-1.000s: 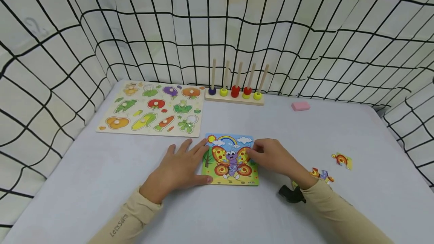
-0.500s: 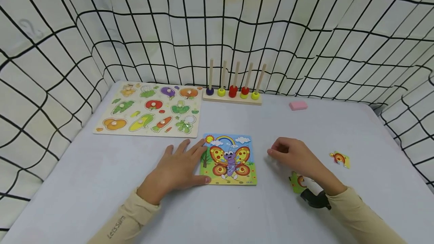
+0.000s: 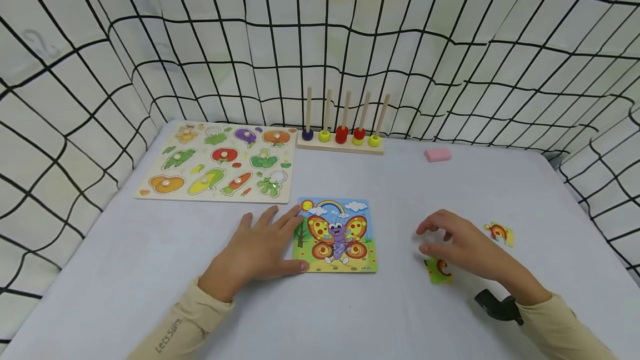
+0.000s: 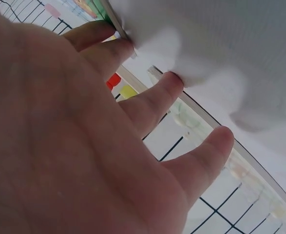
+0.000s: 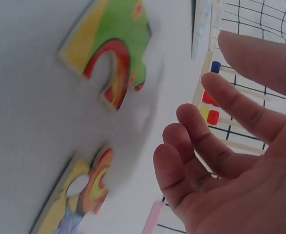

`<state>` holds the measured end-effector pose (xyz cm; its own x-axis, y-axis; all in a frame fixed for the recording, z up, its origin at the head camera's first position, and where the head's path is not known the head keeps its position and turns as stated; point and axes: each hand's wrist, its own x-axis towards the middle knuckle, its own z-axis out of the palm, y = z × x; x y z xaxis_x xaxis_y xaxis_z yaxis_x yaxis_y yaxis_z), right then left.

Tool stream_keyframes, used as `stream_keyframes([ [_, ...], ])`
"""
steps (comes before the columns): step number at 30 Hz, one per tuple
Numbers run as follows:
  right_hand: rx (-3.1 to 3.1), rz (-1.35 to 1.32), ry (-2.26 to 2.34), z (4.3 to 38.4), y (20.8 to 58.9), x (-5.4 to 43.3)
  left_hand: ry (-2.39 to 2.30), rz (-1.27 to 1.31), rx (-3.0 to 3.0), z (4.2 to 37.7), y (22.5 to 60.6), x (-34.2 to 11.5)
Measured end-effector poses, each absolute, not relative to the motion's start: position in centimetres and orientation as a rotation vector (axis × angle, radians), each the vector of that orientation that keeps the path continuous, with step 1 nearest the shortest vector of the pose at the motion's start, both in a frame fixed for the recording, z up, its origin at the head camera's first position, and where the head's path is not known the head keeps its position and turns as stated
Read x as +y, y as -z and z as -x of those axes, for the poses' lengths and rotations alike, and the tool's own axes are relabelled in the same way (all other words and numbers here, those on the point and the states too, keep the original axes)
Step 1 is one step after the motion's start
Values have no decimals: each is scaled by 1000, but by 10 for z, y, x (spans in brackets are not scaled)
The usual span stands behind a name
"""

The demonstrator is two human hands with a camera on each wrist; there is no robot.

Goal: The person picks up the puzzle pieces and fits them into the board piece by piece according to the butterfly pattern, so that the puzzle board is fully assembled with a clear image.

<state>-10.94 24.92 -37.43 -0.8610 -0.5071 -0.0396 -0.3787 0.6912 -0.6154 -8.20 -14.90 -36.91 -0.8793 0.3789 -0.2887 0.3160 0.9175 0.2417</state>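
- A white-covered counter [image 3: 125, 260] stood before a black grid net [image 3: 327, 24].
- The square, brightly printed butterfly board [image 3: 337, 238] lay flat; the left hand [image 3: 257, 249], fingers spread and clasping nothing, touched its left edge.
- The right hand [image 3: 462, 243], grip loosely parted, held nothing near a flat green-and-yellow jigsaw piece [image 3: 436, 276].
- That piece (probably light, stiff) seemed best pinched by opposite edges.

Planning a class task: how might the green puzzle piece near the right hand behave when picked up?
The green puzzle piece looks thin and small, so probably light. Lying flat, it should slide rather than roll. Its narrow red hook might snap.
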Motion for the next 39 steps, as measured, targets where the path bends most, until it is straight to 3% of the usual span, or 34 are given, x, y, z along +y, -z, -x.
stream_keyframes([
  [12, 2685, 853, 730, 94, 380, 271, -297, -516, 2719, 82, 369, -151],
  [39, 2733, 940, 621, 85, 386, 267, -324, -532, 2711, 82, 368, -152],
])
